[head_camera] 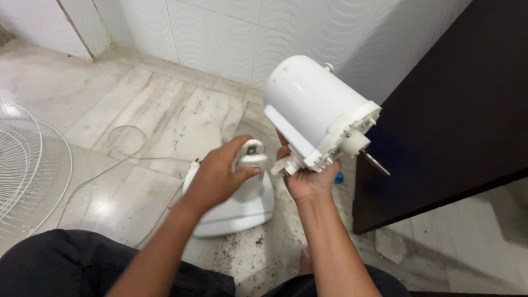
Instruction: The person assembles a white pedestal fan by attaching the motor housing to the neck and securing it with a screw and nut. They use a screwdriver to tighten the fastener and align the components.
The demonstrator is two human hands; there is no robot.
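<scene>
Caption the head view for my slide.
Right hand lifts white fan motor housing; left hand grips the fan base neck.

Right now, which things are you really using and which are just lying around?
In use: white fan motor housing in right hand; white fan base under left hand.

Lying about: wire fan guard, white cord, small blue thing.

White wire fan guard (22,165), dark cabinet (456,110)

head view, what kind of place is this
Probably a room in a home, used for a repair on the floor: marble-look floor tiles, wavy white wall tiles, a dark cabinet, and a wire fan guard lying nearby.
</scene>
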